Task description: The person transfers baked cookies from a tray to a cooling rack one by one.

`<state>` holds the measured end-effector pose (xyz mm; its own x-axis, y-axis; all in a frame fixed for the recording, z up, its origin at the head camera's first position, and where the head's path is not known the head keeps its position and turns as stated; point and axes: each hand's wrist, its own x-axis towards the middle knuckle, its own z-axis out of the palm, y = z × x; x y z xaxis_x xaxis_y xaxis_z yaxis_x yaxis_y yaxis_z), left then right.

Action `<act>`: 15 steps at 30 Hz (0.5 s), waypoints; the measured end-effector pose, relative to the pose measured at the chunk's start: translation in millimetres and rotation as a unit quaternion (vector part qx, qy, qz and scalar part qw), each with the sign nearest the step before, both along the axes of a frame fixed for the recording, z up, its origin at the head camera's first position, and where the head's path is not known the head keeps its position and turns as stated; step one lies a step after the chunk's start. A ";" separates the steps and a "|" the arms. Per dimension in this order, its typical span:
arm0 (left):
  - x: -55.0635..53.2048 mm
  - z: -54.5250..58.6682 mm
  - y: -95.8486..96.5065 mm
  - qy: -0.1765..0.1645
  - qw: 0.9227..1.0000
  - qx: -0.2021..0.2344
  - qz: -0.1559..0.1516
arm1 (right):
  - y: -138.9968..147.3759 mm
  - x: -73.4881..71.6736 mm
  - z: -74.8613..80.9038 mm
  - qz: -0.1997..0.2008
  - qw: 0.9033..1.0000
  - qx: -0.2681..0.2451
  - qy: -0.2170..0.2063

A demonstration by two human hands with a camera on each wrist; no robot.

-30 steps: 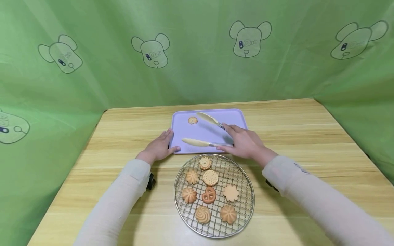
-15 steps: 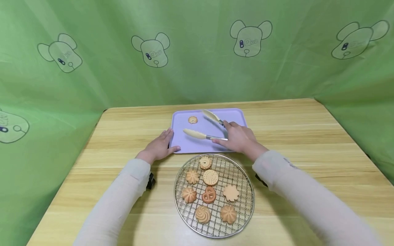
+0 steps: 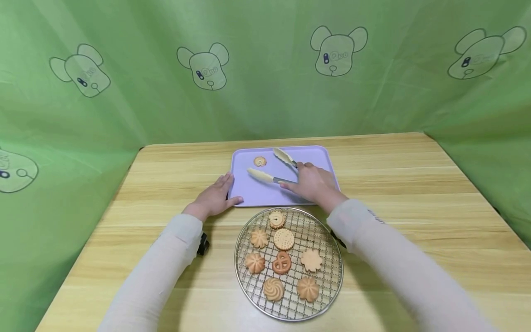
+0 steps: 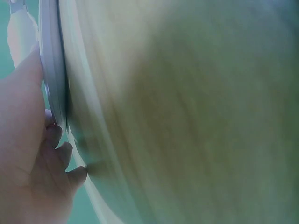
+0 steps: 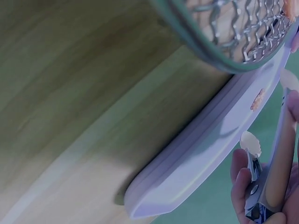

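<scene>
My left hand [image 3: 213, 198] rests at the near left corner of the lilac tray [image 3: 259, 196], its fingers along the side and its thumb over the rim. In the left wrist view, the thumb crosses the tray's edge and the fingertips come down by the wooden table. My right hand [image 3: 316, 183] grips a pair of tongs [image 3: 284, 180] over the tray. The tongs are spread wide, with nothing between their cream tips. On the tray's far left part lies one round cookie [image 3: 260, 161]. In the right wrist view, fingers wrap the metal tong arms [image 5: 278, 172].
Close in front of the tray stands a round wire cooling rack [image 3: 327, 286]. Several cookies of different shapes lie on it, among them a pretzel-shaped one [image 3: 281, 263] and a swirled one [image 3: 274, 289]. A green curtain [image 3: 265, 106] hangs behind the wooden table [image 3: 415, 193].
My right hand has moved left and slightly away from me with the tongs, and the near tong tip now sits farther back. The left hand, tray and cookies stay put.
</scene>
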<state>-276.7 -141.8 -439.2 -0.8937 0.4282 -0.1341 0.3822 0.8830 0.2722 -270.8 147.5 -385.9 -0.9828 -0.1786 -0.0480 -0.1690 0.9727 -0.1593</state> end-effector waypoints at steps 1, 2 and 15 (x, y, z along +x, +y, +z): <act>-0.5 -0.9 -0.3 0.001 1.000 -0.001 0.000 | -1.1 -0.3 -0.1 -0.002 1.000 0.001 -0.001; -1.0 -1.7 -0.4 0.001 1.000 -0.002 0.001 | -2.2 -0.7 -0.2 -0.003 1.000 0.001 0.000; 1.6 3.2 0.7 -0.004 1.000 -0.001 0.000 | -11.6 -2.1 -1.4 -0.005 1.000 0.007 0.001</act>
<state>-275.1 -141.1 -435.9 -0.8925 0.4283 -0.1412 0.3807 0.8833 0.2736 -272.9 136.0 -387.2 -0.9845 -0.1685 -0.0481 -0.1600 0.9763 -0.1455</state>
